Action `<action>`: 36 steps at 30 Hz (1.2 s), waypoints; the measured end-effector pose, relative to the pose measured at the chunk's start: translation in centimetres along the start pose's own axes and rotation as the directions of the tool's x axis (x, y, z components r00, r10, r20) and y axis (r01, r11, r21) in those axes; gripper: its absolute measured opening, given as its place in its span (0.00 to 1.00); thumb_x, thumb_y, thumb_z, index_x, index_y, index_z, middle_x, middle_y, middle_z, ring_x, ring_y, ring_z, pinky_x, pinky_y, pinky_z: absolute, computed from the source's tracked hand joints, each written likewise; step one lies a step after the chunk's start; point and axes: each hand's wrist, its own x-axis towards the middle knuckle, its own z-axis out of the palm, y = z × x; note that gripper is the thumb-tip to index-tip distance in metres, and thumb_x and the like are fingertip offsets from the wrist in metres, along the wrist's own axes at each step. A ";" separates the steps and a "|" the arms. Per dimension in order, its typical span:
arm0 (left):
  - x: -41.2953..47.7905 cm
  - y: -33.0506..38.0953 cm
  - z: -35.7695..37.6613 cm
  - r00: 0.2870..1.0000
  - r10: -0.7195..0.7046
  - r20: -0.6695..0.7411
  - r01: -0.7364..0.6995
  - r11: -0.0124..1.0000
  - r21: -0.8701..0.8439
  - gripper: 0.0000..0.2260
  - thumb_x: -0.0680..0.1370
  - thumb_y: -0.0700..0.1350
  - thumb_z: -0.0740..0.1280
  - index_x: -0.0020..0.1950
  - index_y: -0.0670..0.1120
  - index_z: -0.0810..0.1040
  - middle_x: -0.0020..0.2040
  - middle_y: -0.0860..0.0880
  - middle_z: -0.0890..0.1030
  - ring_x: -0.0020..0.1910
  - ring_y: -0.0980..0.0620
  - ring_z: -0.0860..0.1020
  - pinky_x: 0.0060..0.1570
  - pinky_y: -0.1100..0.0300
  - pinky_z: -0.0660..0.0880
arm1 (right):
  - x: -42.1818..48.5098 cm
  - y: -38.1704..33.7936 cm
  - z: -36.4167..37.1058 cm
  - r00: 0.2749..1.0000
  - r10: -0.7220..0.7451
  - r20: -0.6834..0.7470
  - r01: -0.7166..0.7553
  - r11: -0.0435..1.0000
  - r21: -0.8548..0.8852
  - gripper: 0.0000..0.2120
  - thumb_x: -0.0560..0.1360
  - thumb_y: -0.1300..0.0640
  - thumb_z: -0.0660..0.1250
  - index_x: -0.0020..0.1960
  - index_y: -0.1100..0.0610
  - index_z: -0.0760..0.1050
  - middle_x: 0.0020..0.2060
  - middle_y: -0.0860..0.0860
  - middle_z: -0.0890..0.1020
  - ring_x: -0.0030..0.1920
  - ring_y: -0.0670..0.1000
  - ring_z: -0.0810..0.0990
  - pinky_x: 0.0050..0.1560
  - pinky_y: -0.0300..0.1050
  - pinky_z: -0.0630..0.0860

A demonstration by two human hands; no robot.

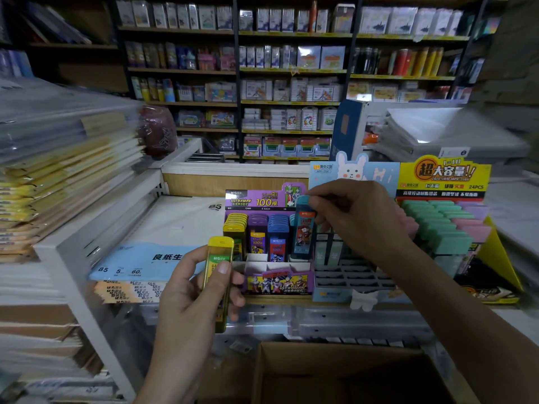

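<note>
My left hand [192, 295] grips an upright yellow pencil-lead case [219, 263], thumb across its front, just left of a purple display box [277, 282]. That box holds rows of yellow, purple and blue lead cases [256, 228]. My right hand [354, 217] pinches the top of a teal lead case [304, 231], which stands upright at the right end of the purple box. I cannot tell whether the teal case rests in its slot or hangs just above it.
A light blue rabbit display [350, 173] with a dark slotted tray stands right of the purple box, then a yellow display [446, 176] of green and pink cases. Stacked B5 paper packs [140, 266] lie left. An open cardboard box [335, 374] sits below. Stocked shelves fill the background.
</note>
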 end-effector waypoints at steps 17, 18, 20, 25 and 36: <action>0.1 0.2 -0.2 0.998 -0.045 0.051 0.047 0.998 -0.045 0.14 0.74 0.38 0.71 0.56 0.51 0.83 0.47 0.38 0.86 0.35 0.45 0.81 0.29 0.58 0.76 | -0.7 0.8 2.0 0.987 -0.003 0.161 0.056 0.945 -0.323 0.03 0.78 0.58 0.69 0.47 0.53 0.82 0.38 0.40 0.79 0.38 0.36 0.76 0.39 0.33 0.73; 0.1 0.2 -0.2 0.998 -0.043 0.048 0.045 0.998 -0.039 0.12 0.74 0.40 0.71 0.55 0.52 0.82 0.48 0.38 0.86 0.36 0.45 0.83 0.30 0.58 0.77 | -0.7 0.8 2.0 0.988 -0.022 0.154 0.073 0.939 -0.335 0.03 0.78 0.58 0.70 0.47 0.53 0.82 0.39 0.42 0.79 0.38 0.36 0.75 0.39 0.36 0.74; 0.1 0.3 -0.2 0.998 -0.031 0.051 0.032 0.999 -0.016 0.08 0.76 0.44 0.70 0.53 0.52 0.82 0.49 0.39 0.87 0.38 0.45 0.84 0.33 0.58 0.79 | -0.8 0.6 1.9 0.987 -0.074 0.143 0.122 0.924 -0.361 0.03 0.77 0.57 0.71 0.48 0.54 0.83 0.43 0.45 0.78 0.39 0.40 0.75 0.41 0.40 0.76; -0.1 0.8 -0.4 0.999 0.002 0.050 -0.005 0.999 0.054 0.11 0.77 0.46 0.72 0.59 0.51 0.83 0.47 0.40 0.87 0.43 0.42 0.86 0.39 0.56 0.82 | -0.9 0.2 1.5 0.981 -0.105 0.165 0.165 0.897 -0.409 0.06 0.78 0.56 0.70 0.53 0.56 0.84 0.47 0.51 0.79 0.44 0.49 0.78 0.44 0.44 0.77; 2.0 4.3 -2.0 0.982 0.179 -0.060 -0.152 0.937 0.316 0.12 0.68 0.45 0.77 0.47 0.51 0.79 0.37 0.46 0.85 0.31 0.53 0.81 0.28 0.64 0.76 | -3.4 2.2 -1.0 0.980 -0.187 -0.072 0.143 0.903 -0.406 0.05 0.76 0.64 0.71 0.51 0.61 0.84 0.46 0.54 0.83 0.47 0.56 0.79 0.49 0.53 0.78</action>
